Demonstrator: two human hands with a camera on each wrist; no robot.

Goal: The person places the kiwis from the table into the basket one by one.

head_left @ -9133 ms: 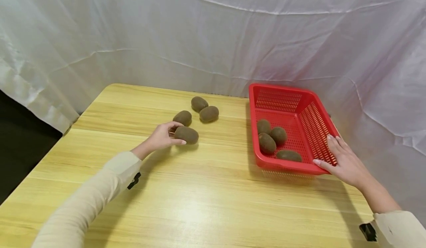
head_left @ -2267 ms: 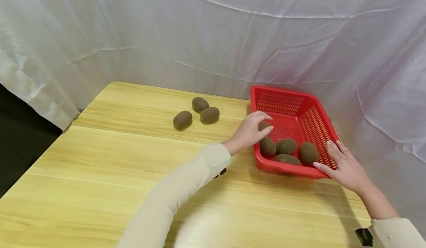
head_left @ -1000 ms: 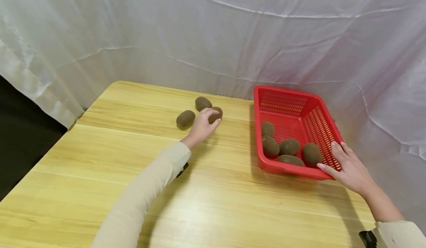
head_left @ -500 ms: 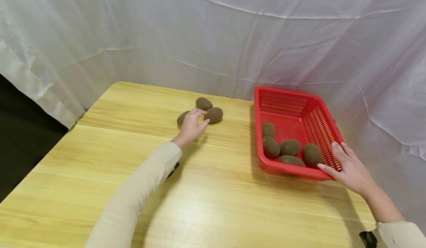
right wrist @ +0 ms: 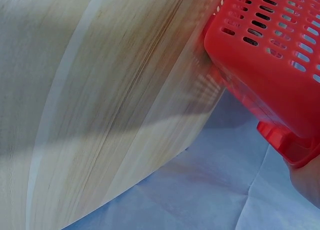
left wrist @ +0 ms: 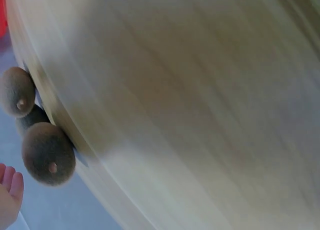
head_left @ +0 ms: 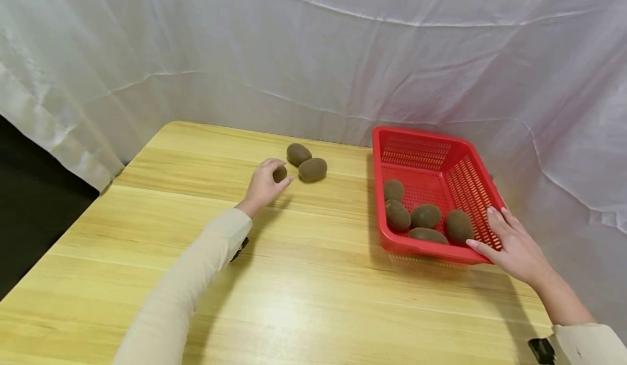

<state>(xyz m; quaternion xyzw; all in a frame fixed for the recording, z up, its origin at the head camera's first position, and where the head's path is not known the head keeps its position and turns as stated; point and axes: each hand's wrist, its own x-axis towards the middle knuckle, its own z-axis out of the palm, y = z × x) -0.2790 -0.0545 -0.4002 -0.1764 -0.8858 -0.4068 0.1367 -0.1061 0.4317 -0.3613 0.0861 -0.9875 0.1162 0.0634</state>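
Hands at a pale yellow wood-grain table [head_left: 303, 299] before draped white cloth [head_left: 303, 44].
Head view: the left hand [head_left: 259, 186], in a cream sleeve [head_left: 191, 261], reaches forward, thumb and fingers spread wide around a brown oval kiwifruit [head_left: 280, 174] on the table; whether they touch it I cannot tell. Two other brown kiwifruit [head_left: 312, 169] lie just beyond. The right hand [head_left: 516, 248] grips the near right corner of a red perforated plastic basket [head_left: 426, 249] containing five kiwifruit [head_left: 426, 216]. Left wrist view: the fingers enter at the lower left, just beside the nearest of three kiwifruit. Right wrist view: the hand is partly visible beneath the basket's handle, beside the table edge.
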